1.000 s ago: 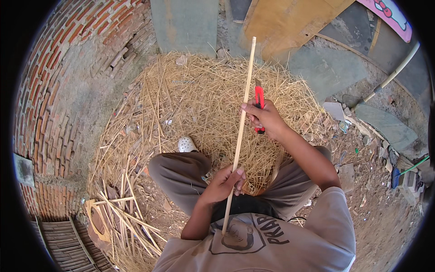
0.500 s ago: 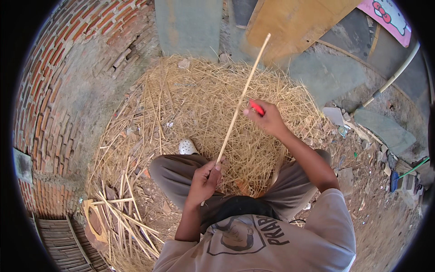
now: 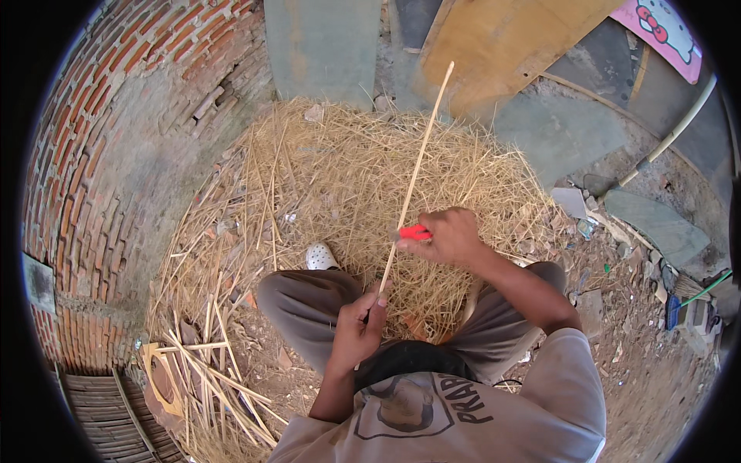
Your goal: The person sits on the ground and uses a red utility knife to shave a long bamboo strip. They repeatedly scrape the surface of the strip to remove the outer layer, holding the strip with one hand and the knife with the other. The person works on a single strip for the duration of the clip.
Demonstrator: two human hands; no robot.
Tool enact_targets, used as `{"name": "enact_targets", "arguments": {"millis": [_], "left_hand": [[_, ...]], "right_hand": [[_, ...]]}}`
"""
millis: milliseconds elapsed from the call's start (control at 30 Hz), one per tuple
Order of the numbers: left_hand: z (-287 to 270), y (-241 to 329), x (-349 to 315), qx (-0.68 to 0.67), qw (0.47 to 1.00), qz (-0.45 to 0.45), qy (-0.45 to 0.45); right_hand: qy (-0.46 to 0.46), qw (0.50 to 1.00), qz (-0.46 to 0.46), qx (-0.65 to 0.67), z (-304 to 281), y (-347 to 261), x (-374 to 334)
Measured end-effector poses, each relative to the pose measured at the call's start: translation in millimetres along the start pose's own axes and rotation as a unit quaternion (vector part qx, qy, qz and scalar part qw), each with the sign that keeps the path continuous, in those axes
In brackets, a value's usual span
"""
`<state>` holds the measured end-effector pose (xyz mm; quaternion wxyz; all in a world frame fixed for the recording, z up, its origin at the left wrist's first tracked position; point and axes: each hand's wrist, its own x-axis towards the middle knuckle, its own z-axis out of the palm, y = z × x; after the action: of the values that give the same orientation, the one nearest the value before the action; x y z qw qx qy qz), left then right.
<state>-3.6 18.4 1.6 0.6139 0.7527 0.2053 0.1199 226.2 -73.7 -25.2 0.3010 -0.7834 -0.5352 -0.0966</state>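
Observation:
A long, thin, pale wooden stick (image 3: 421,158) slants up and away from my lap. My left hand (image 3: 357,333) is closed around its lower part, and a short end pokes out below the palm. A small dark patch shows by the left thumb; what it is I cannot make out. My right hand (image 3: 451,238) grips a small red tool (image 3: 414,232), its fingers wrapped over most of it. The tool's greyish end meets the stick above my left hand. Its exact kind is hidden by the fingers.
Thin shavings (image 3: 347,170) are heaped in front of my crossed legs. Several loose sticks (image 3: 208,363) lie at the left. A brick wall (image 3: 85,193) stands on the left, boards (image 3: 320,54) lean at the back, and rubble (image 3: 617,239) lies at the right.
My right hand has come down and left with the red tool, now against the stick. The stick has tipped slightly to the left, and my left hand has shifted a little lower.

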Motion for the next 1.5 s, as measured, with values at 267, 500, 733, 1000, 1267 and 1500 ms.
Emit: {"name": "enact_targets", "arguments": {"millis": [267, 500, 733, 1000, 1267, 1500], "left_hand": [[0, 11, -11, 0.077, 0.997, 0.02, 0.014], [-1, 11, -24, 0.14, 0.987, 0.069, 0.043], [-10, -2, -35, 0.186, 0.974, 0.132, 0.016], [-16, -5, -58, 0.187, 0.978, 0.095, -0.01], [-24, -19, -90, 0.186, 0.975, 0.102, -0.073], [-25, -38, -124, 0.091, 0.993, 0.019, -0.066]], "right_hand": [[0.02, 0.995, 0.097, -0.028, -13, 31, 17], [0.038, 0.999, -0.006, -0.03, -17, 16, 8], [0.069, 0.993, 0.071, -0.065, -17, 48, 23], [0.034, 0.994, 0.082, -0.059, -21, 40, 14], [0.077, 0.971, 0.212, -0.079, -32, 82, 32], [0.099, 0.95, 0.297, 0.016, -51, 103, 23]]}}
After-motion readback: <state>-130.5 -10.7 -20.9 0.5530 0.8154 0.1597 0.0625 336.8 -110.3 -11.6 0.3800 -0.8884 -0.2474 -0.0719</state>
